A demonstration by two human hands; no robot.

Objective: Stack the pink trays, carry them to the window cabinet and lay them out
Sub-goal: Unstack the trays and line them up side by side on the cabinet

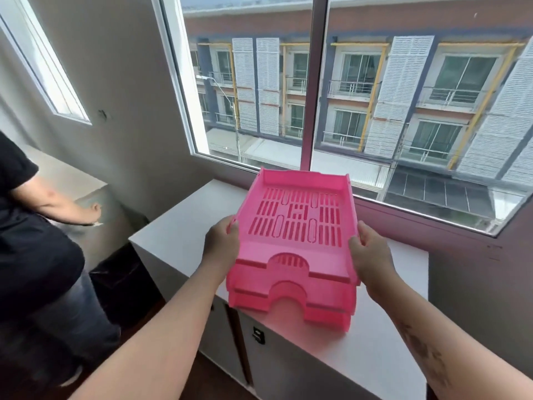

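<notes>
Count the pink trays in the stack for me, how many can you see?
3, nested over the white cabinet top: the top tray gripped by the left hand and right hand, the middle tray beneath, the bottom tray lowest. More could be hidden underneath.

We reach both bare forearms forward from the lower edge of the view, converging toward twelve o'clock. Our left hand (223,244) sits at about ten o'clock of centre, fingers curled around the left edge of the stack of pink slotted plastic trays (294,243), thumb lying on top of the rim. Our right hand (370,255) mirrors it at two o'clock, thumb over the right rim, fingers wrapped beneath. Our right forearm carries dark tattoo markings along its inner side. Both wrists are nearly straight.
</notes>
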